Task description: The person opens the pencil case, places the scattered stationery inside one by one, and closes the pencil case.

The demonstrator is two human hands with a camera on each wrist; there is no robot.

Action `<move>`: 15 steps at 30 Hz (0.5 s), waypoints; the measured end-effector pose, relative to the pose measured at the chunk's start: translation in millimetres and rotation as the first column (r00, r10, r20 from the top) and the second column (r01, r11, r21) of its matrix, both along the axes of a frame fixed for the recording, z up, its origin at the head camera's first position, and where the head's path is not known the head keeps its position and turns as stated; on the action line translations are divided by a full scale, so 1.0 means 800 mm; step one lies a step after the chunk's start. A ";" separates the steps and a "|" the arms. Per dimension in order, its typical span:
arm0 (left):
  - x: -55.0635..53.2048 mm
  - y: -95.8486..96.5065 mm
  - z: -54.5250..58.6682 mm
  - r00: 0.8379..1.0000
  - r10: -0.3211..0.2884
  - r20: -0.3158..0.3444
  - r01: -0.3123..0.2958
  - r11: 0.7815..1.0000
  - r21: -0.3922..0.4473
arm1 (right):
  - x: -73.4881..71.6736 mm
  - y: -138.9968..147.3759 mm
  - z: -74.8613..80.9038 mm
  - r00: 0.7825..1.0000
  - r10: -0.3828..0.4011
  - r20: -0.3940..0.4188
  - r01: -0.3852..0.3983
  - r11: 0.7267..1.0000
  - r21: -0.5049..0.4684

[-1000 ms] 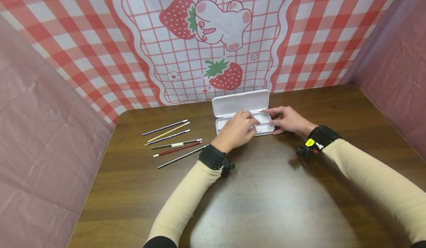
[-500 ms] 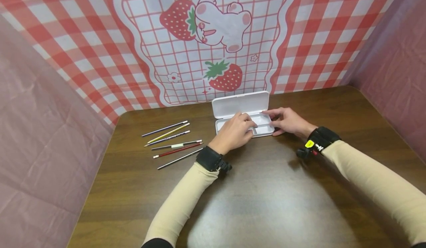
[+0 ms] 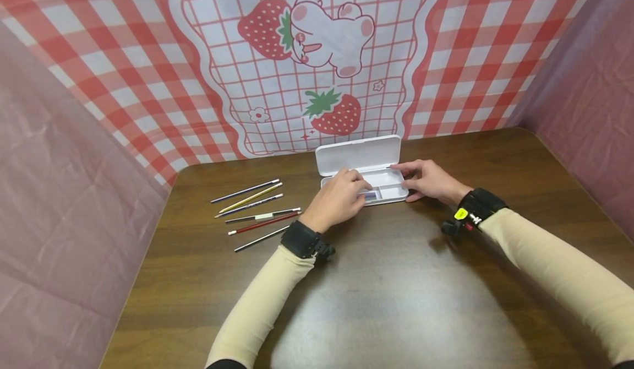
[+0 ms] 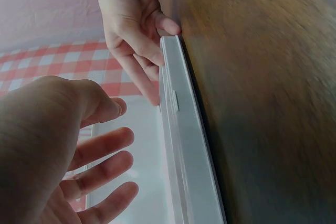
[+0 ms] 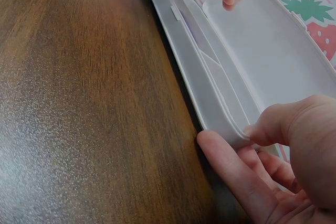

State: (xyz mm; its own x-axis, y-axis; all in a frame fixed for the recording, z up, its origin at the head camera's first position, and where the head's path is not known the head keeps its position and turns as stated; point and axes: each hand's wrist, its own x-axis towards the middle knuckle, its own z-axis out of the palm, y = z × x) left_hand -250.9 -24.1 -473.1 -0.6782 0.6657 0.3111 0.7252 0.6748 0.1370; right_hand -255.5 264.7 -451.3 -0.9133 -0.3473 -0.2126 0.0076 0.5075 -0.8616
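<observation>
Several pencils (image 3: pixel 250 205) lie left of a white case (image 3: pixel 359 157), its end pinched by the right hand (image 3: pixel 430 180); the left hand (image 3: pixel 337 197), fingers parted, hovers above, holding nothing.

Matching sleeves on both forearms: snug plain beige fabric on the left (image 3: pixel 260 308) and right (image 3: pixel 555 264), slightly wrinkled, with black cloth (image 3: pixel 227 364) peeking out further up. Hands are bare. Each wrist has a wide black band (left (image 3: pixel 299 239), right (image 3: pixel 484 206)) with a chunky black gadget attached. Right one's also got a bright yellow tag (image 3: pixel 461 213), marking too tiny to read, plus a little red bit (image 3: pixel 469 226).
</observation>
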 end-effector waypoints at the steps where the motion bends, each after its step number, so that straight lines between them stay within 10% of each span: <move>1: 0.007 -0.005 0.008 1.000 -0.002 0.006 0.002 1.000 0.003 | 0.000 0.000 0.000 1.000 0.002 -0.001 -0.002 1.000 0.002; 15: 0.048 -0.033 0.061 0.999 0.008 0.049 -0.010 0.999 0.039 | 0.000 0.001 -0.001 1.000 0.007 -0.007 -0.007 1.000 0.016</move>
